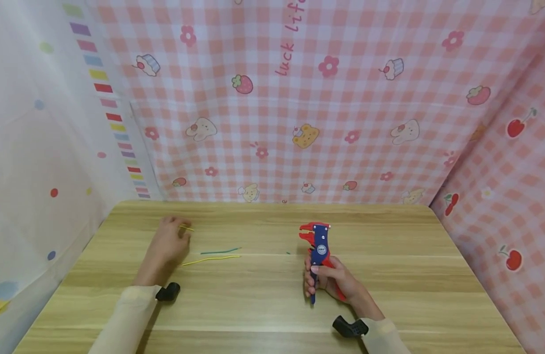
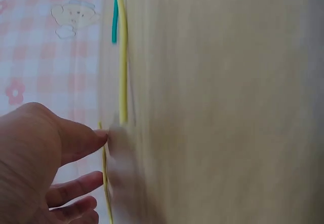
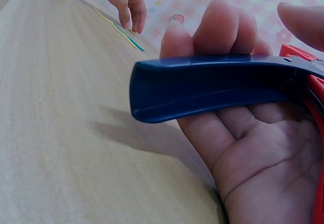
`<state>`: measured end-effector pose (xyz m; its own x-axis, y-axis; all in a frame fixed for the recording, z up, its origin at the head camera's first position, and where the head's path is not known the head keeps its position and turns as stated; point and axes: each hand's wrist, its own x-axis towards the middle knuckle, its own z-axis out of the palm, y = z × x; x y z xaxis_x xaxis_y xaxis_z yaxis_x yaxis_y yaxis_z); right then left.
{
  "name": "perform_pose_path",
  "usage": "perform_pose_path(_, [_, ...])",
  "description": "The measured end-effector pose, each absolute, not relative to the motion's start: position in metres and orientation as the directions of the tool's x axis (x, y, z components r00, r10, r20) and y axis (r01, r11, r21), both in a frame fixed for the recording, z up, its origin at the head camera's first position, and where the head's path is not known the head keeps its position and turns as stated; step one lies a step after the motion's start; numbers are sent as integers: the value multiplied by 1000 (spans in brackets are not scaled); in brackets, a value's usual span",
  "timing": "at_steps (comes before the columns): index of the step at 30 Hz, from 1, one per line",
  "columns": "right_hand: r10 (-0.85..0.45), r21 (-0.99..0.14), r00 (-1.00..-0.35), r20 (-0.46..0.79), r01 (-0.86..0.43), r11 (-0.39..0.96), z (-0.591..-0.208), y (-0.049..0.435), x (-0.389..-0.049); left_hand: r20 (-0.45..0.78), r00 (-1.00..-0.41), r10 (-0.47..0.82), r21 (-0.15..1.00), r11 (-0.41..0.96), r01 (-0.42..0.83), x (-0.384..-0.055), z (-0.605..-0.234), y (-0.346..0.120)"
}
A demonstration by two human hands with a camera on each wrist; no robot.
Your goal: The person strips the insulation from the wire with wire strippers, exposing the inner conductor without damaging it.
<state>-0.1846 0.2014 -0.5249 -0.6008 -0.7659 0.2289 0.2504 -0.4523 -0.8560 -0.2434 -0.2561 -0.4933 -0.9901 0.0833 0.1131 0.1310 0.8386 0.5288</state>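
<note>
My right hand grips a wire stripper with a blue body and red jaws, held above the table. In the right wrist view its blue handle lies across the palm, with fingers curled round it. At the table's left my left hand reaches down to a short yellow wire. Its thumb and fingers stand apart with their tips at the wire. To the right of that hand lie a green wire and a longer yellow wire, nearly parallel.
A tiny green piece lies on the wooden table left of the stripper. A pink checked cloth hangs behind the table's far edge. Black wrist mounts sit at both sleeves.
</note>
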Motion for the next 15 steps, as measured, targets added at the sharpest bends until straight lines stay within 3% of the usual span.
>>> perform_pose_path(8, [-763,-866,-607,221,238,-440,-524,202,-185,79,-993,90,473,873,117,-250,-484,-262])
perform_pose_path(15, [-767,-866,-607,210,249,-434,-524,202,-184,122,-989,83,402,907,126,-248,-485,-263])
